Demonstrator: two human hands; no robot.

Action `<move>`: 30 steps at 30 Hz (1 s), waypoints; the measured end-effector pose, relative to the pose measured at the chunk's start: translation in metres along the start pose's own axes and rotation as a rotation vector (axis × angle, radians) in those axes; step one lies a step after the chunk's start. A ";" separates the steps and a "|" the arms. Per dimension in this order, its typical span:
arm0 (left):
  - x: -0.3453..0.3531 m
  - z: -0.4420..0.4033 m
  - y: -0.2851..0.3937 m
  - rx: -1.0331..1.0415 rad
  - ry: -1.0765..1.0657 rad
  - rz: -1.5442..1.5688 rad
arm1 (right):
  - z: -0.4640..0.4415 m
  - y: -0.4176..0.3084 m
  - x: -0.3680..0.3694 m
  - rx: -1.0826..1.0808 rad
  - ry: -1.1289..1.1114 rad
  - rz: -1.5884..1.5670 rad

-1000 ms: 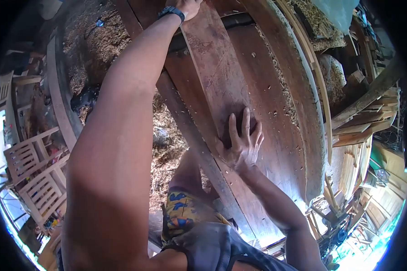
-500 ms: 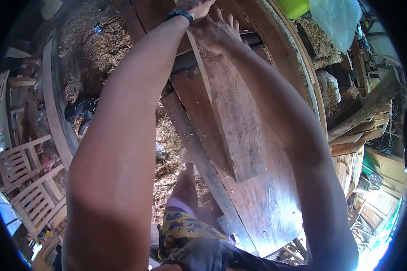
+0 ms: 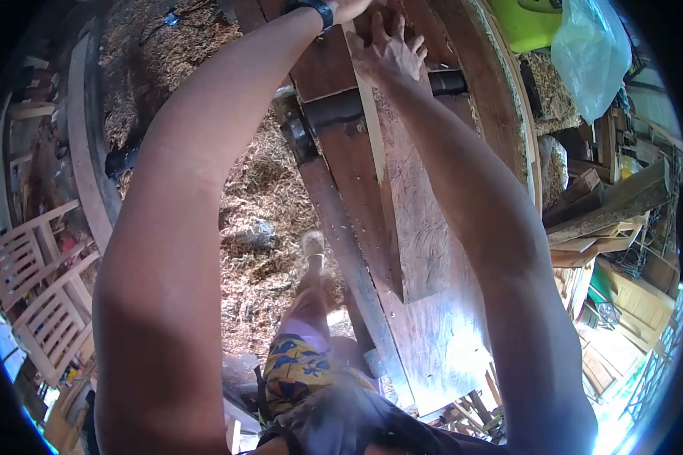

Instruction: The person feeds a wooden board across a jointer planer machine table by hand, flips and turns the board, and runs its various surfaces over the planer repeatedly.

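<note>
A long, thick wooden plank [image 3: 421,227] lies on a brown wooden bench [image 3: 425,334], running away from me. My right hand [image 3: 391,57] rests on the far part of the plank with its fingers spread. At the top edge of the view, my left hand [image 3: 350,7] is beside the plank's far part; its fingers are cut off, so its grip is hidden. A dark band sits on the left wrist. Under the plank, a dark roller-like bar [image 3: 334,110] crosses a gap in the bench.
Wood shavings [image 3: 258,280] cover the floor on the left, where a foot in a light shoe [image 3: 313,246] stands. Slatted wooden frames [image 3: 49,322] lean farther left. At right are a plastic bag [image 3: 592,61], a green container [image 3: 527,26] and stacked boards [image 3: 615,201].
Both hands have moved slightly farther up and right in the view, with the left going more out of frame. More of the dark bar and shavings shows. The camera view has shifted.
</note>
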State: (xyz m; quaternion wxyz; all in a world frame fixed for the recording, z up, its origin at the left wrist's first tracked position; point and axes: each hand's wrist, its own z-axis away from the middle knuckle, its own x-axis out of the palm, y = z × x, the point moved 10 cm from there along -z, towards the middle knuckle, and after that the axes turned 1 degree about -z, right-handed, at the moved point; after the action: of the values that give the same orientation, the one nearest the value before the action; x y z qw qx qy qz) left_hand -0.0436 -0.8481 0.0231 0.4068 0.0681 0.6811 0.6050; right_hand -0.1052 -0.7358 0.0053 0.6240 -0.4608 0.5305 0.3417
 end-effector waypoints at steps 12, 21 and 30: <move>-0.150 0.047 -0.177 -0.588 0.413 -0.379 | 0.000 0.004 0.002 0.061 -0.136 0.009; -0.137 0.042 -0.219 -0.624 0.476 -0.300 | 0.003 -0.012 -0.017 0.121 -0.259 0.024; -0.135 0.040 -0.217 -0.422 0.675 -0.202 | -0.089 -0.042 -0.013 0.078 -0.188 0.003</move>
State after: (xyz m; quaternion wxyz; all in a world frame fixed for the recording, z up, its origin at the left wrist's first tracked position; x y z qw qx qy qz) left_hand 0.1576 -0.9526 -0.1014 0.2231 -0.2862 0.6406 0.6767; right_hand -0.1003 -0.8332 0.0260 0.6879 -0.4014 0.4832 0.3635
